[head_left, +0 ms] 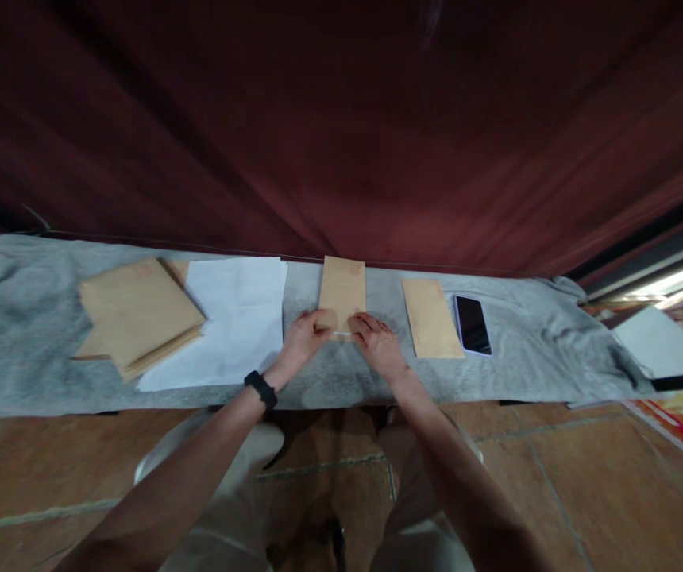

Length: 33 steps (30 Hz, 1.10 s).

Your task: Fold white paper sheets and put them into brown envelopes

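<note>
Brown envelope (342, 289) lengthwise away (short edge nearest), both hands (341, 338) pressing it

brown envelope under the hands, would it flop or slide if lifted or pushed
The brown envelope looks thin and flat, so probably light and bendy if lifted by one end. It lies on fuzzy grey cloth, so it likely drags rather than glides. Left hand and right hand press its near edge.

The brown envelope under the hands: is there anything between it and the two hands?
Nothing visible. The left hand and the right hand both rest directly on the near end of the brown envelope, which lies on the grey cloth. The white paper lies to its left, and a second envelope to its right.
</note>
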### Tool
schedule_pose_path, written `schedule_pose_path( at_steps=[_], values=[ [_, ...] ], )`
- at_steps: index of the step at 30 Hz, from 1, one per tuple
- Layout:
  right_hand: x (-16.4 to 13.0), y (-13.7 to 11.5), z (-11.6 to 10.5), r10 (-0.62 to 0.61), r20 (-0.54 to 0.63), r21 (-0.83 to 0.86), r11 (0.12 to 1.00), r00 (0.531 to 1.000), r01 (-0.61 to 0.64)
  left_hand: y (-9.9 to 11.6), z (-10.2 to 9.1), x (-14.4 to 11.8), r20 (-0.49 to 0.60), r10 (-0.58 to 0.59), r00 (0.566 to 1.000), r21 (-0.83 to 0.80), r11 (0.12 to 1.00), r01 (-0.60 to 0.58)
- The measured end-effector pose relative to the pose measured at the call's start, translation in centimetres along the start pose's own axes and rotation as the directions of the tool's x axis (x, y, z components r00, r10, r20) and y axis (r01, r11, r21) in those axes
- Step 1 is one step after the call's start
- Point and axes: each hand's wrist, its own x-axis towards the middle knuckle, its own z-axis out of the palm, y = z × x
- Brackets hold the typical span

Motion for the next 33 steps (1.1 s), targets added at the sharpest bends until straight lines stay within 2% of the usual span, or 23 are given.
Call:
schedule_pose_path(
  at_steps=[5,10,16,20,26,30,33],
  values=[
    [-0.1,-0.2,0.1,-0.003,-0.017,0.026,1.000,1.000,0.003,-0.4,-0.3,0.7,0.050,-0.101,0.994,-0.103,0.989,0.105],
    [-0.3,-0.1,0.3,-0.015,-0.053,0.052,0.999,0.998,0.017,-0.4,-0.5,1.4,0.125,-0.250,0.960,-0.273,0.922,0.276],
    [-1.0,-0.3,0.1,-0.131,-0.050,0.093,0.986,0.990,0.135,-0.4,-0.8,1.3,0.235,-0.232,0.944,-0.377,0.873,0.309],
    [-1.5,-0.6,0.0,-0.156,-0.017,0.103,0.982,0.988,0.157,-0.2,-0.6,0.6,0.302,-0.202,0.932,-0.472,0.818,0.330],
    [-2.0,-0.5,-0.2,-0.180,0.034,0.105,0.979,0.983,0.175,0.6,0.2,-0.1,0.286,-0.249,0.925,-0.409,0.841,0.353],
    [-2.3,-0.5,-0.3,-0.177,0.024,0.088,0.981,0.984,0.174,1.0,0.1,-0.6,0.293,-0.251,0.923,-0.349,0.870,0.348],
    [-2.4,-0.7,-0.1,-0.175,0.008,0.067,0.983,0.985,0.174,1.2,-0.4,-1.0,0.217,-0.208,0.954,-0.173,0.953,0.247]
  ],
)
